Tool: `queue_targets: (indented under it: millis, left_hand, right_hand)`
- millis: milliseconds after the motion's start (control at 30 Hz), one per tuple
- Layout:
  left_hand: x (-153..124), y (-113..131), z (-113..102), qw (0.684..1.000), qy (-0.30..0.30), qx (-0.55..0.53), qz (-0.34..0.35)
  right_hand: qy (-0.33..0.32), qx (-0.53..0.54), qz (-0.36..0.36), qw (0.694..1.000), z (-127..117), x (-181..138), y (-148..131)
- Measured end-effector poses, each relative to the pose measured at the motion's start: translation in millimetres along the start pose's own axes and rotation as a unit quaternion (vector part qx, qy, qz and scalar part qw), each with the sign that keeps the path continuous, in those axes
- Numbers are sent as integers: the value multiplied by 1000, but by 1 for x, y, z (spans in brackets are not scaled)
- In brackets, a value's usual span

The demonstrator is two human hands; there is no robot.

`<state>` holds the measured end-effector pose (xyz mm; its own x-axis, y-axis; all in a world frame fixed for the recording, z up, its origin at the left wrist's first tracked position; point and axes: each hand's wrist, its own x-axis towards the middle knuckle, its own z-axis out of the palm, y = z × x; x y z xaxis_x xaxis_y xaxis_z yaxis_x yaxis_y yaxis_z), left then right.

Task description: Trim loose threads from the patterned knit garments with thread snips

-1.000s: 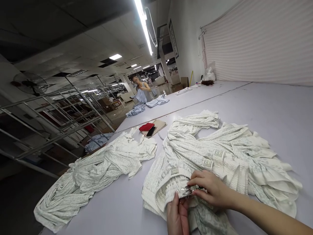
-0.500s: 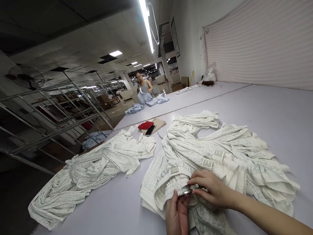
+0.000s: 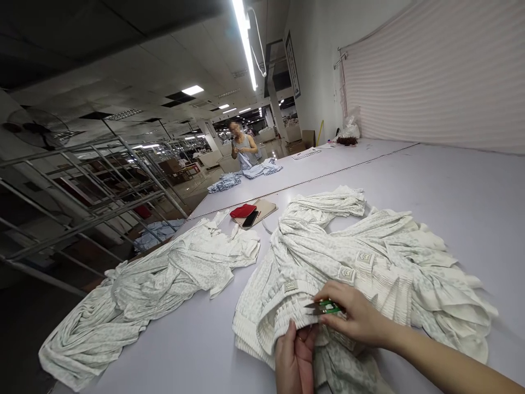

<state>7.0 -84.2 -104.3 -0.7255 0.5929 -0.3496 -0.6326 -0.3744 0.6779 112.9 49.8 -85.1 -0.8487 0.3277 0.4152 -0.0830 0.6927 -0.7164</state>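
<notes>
My right hand (image 3: 355, 316) pinches small green thread snips (image 3: 322, 307), their blades pointing left over the ribbed waistband (image 3: 287, 320) of a white patterned garment. My left hand (image 3: 294, 361) grips that waistband from below at the bottom edge of the view, fingers closed on the cloth. The garment lies on top of a stack of like garments (image 3: 369, 273) with small woven labels (image 3: 346, 273) showing.
A second heap of white garments (image 3: 164, 279) lies to the left on the pale table (image 3: 451, 191). Behind it sit a red pouch (image 3: 243, 210), a phone (image 3: 250, 219) and a brown board. A person stands at the far table with blue cloth. Metal racks stand left.
My right hand has lifted the green snips slightly out of the waistband fold, so the blades now show. My left hand holds in place. The far person shifted a little.
</notes>
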Motion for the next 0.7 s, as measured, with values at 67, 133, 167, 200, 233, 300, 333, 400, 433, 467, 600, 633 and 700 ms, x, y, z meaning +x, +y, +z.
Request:
queue_targets:
  millis: [67,133,167,200,233,300,333,400,433,467,600,633,700]
  left_hand:
    - [2,-3,-4,1000,-6,-6,-2]
    - [6,-6,-11,1000,-10,-4,-2]
    - [8,-8,-16,1000,-9,-1,-1]
    - [10,-9,-21,1000,-8,3,-2]
    - [12,-10,-25,1000,-8,6,-3]
    - [14,-10,-30,1000,-19,7,-5]
    - [14,-9,-31,999,-32,6,-14]
    - [14,-7,-30,997,-58,1,-42]
    - [13,-6,-28,996,-68,-2,-55]
    - [13,-5,-26,995,-72,-5,-62]
    - [13,0,-23,996,-76,-6,-39]
    - [14,1,-23,996,-82,-6,-37]
    - [15,1,-25,995,-95,-6,-41]
  right_hand:
    - [-3,-4,0,1000,7,3,-1]
    - [6,-24,-25,999,17,5,-2]
    - [14,-27,-40,999,22,6,-2]
    - [20,-20,-52,998,26,6,-3]
    - [19,-4,-57,998,28,4,-5]
    - [-12,40,-43,998,29,-1,-9]
    - [-46,58,-28,997,28,-5,-11]
    - [-130,74,11,989,21,-12,-16]
    - [-156,73,33,984,17,-15,-19]
    - [-166,70,53,982,13,-17,-21]
    - [-80,39,50,995,-2,-14,-19]
    - [-56,17,32,998,-3,-12,-17]
    - [-22,-43,-2,999,-3,-7,-11]
